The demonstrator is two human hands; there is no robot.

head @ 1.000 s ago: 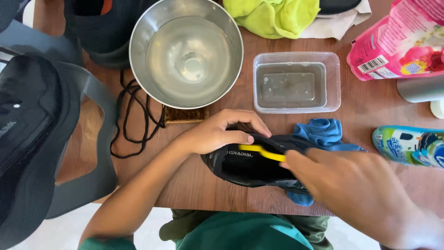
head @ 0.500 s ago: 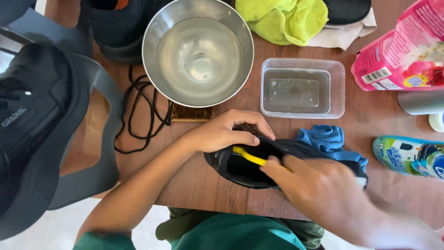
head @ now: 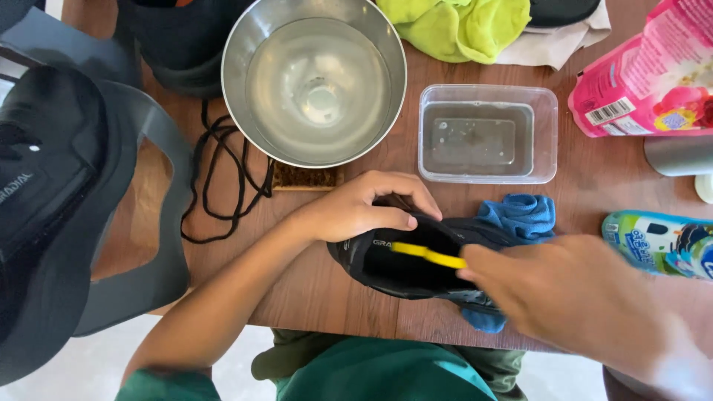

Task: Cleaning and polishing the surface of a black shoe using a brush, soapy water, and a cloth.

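A black shoe [head: 401,263] lies on the wooden table [head: 312,289] near its front edge, resting partly on a blue cloth [head: 520,215]. My left hand [head: 364,208] grips the shoe's heel rim and holds it steady. My right hand [head: 564,297] is blurred and is shut on a yellow brush handle [head: 431,255] that reaches into the shoe's opening. The brush head is hidden inside the shoe.
A steel bowl of water [head: 316,78] and a clear plastic tub of liquid [head: 486,134] stand behind the shoe. Black laces [head: 219,178] lie to the left, next to a small bristle brush [head: 306,178]. A pink pouch [head: 646,74], a tube [head: 657,241] and a yellow-green cloth [head: 457,26] sit right and back.
My right hand has shifted a little back to the right with the yellow handle, still inside the shoe. My left hand keeps its grip on the shoe.
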